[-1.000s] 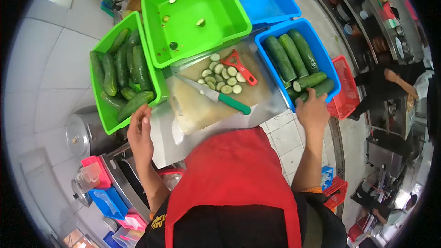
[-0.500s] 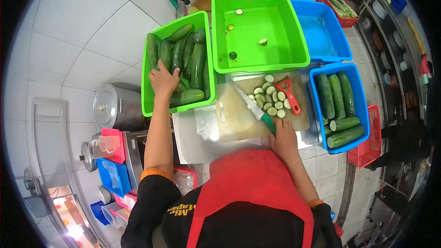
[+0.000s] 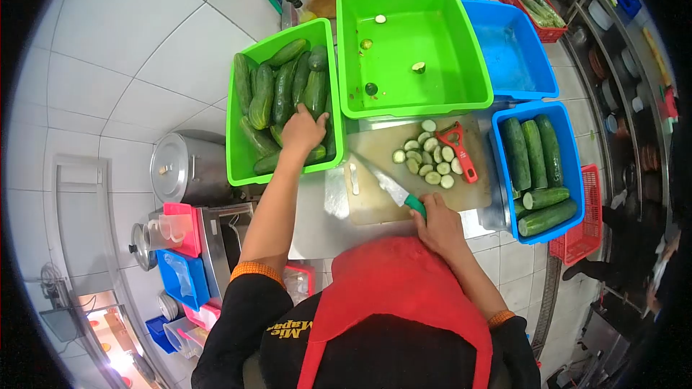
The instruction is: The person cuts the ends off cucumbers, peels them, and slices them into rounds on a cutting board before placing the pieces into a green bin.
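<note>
Right hand [image 3: 441,225] is gripping the knife [image 3: 391,188], fingers curling round the green handle. Knife is lying on the board [image 3: 371,205], long axis diagonal: tip is pointing far-left toward the left green bin [image 3: 231,122], handle is running near-right into the palm.

Left hand [image 3: 304,133] is reaching into that bin, fingers part bent and angling down onto the cucumbers [image 3: 262,104]; can't tell if it's gripping one, the hand is covering the contact. Most cucumbers there are pointing away from the person, some slanting; a couple at the near end are lying more crosswise.

Blue bin [image 3: 506,180], right of the board: three cucumbers are lying lengthwise side by side, two nearer ones are lying crosswise, pale cut ends facing left.

Writing: yellow "Mic" and "Mapan" are showing on the black shirt [image 3: 268,351], the second word running under the apron [image 3: 404,281] strap. Marks on the red peeler [image 3: 468,166] are too small to read; its handle is pointing near-right.

Materials: bins are smooth plastic; board is flat, pale yellowish. Slices [image 3: 447,182] are sitting clustered on it, round, pale, thin green rims. Blade is plain metal, tapering. Cucumbers are dark green, glossy, long, blunt-ended.
</note>
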Demonstrator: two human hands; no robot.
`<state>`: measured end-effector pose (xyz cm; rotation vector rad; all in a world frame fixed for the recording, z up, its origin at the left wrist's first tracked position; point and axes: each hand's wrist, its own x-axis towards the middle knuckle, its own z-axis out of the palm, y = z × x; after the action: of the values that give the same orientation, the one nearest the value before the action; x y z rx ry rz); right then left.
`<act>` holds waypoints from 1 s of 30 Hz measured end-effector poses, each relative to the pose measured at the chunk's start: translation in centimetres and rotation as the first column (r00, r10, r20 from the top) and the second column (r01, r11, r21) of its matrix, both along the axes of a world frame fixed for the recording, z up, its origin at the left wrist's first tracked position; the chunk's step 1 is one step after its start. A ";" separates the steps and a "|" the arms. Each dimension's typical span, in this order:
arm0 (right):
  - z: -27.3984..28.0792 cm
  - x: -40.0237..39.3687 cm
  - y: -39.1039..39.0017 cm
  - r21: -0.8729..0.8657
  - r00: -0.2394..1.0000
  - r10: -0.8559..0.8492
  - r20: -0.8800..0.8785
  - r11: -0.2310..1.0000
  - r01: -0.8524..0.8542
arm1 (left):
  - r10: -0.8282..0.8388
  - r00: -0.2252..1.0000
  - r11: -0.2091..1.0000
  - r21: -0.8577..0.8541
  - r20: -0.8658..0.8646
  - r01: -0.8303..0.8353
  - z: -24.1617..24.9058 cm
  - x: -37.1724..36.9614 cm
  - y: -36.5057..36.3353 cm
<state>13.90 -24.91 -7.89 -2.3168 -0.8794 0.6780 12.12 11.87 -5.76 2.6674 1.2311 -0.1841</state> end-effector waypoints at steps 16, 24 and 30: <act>0.7 0.9 -3.3 0.177 0.990 0.058 -0.130 0.984 -0.034 | 0.195 0.945 0.966 -0.218 0.263 -0.139 -2.2 -1.3 2.7; -1.2 0.6 -2.9 -0.106 0.985 -0.165 0.045 0.980 0.169 | 0.812 0.286 0.348 -0.816 0.508 0.462 3.9 -4.8 1.8; -2.4 1.6 -3.2 -0.094 0.989 -0.113 0.095 0.988 0.122 | 0.794 0.279 0.283 -0.735 0.540 0.617 8.7 -7.9 -2.4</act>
<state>15.53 -28.08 -10.25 -2.4829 -0.7561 0.5847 4.23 9.51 2.97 0.9039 0.4270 0.5584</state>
